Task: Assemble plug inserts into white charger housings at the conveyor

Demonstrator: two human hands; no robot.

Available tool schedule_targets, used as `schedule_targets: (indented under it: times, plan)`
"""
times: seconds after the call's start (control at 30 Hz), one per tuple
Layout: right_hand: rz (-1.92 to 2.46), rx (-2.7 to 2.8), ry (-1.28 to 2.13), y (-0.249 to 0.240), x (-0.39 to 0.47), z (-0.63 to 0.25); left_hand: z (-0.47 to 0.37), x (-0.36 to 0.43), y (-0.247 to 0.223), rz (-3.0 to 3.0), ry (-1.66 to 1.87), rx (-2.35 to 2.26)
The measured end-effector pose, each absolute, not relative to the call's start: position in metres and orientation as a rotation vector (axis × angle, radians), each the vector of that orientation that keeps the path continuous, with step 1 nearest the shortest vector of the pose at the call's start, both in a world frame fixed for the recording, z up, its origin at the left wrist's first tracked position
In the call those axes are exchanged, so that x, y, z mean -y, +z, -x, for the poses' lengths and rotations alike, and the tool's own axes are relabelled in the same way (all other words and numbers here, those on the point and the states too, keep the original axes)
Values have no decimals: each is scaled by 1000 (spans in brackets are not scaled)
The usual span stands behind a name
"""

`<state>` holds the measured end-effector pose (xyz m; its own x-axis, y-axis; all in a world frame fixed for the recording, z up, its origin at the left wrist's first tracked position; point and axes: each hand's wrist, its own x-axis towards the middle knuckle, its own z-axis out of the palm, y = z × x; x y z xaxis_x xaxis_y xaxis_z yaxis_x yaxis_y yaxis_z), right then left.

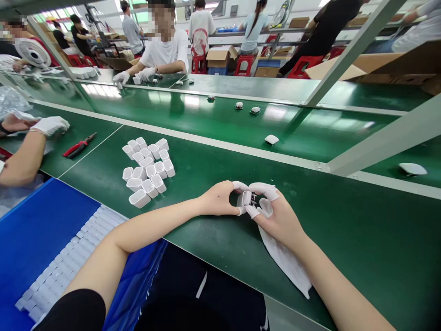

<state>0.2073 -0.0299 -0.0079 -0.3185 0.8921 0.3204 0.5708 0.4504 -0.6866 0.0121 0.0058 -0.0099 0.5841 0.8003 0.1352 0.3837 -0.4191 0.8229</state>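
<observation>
My left hand (220,197) is closed, with thumb and fingers in white finger covers pinching a small white plastic housing (240,199). My right hand (279,211), also in finger covers, is closed on a small white part with dark prongs (253,199) at the housing's right side. The two parts touch or overlap; how deep one sits in the other I cannot tell. Left of my hands stands a group of white open-topped plastic housings (146,162) on the green table (206,248). Below my right wrist lies a white cloth (285,264).
A blue bin (31,216) with rows of white housings (69,262) sits at lower left. Red-handled pliers (79,146) lie near a co-worker's gloved hand (51,125). Small parts (272,139) rest on the green belt (193,119) beyond a pale rail. A metal post (386,138) slants at right.
</observation>
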Motion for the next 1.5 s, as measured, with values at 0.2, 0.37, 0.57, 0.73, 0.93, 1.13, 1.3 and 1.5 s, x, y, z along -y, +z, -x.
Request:
schedule_targets:
  times: [0.2, 0.37, 0.57, 0.73, 0.93, 1.13, 1.3, 1.5]
  plan:
    - [1268, 1452, 1221, -13, 31, -197, -12, -5, -15, -2059, 957, -828]
    - [1131, 1193, 1524, -3, 30, -197, -13, -5, -17, -2026, 1007, -722]
    - [1114, 1085, 1503, -8, 26, -202, -15, -4, -20, -2029, 1066, -698]
    - [1096, 1125, 1459, -12, 26, -203, -14, -3, -17, -1982, 1015, -769]
    - [1164, 1119, 1411, -11, 26, -201, -14, 0, -12, -1757, 801, -825]
    - [1191, 1124, 1325, -7, 28, -198, -20, 0, -15, -1475, 824, -865]
    - [1175, 1149, 1246, -3, 31, -195, -23, 1, -17, -1250, 860, -818]
    - [1175, 1163, 1234, -4, 33, -192, -25, 5, -16, -1260, 868, -871]
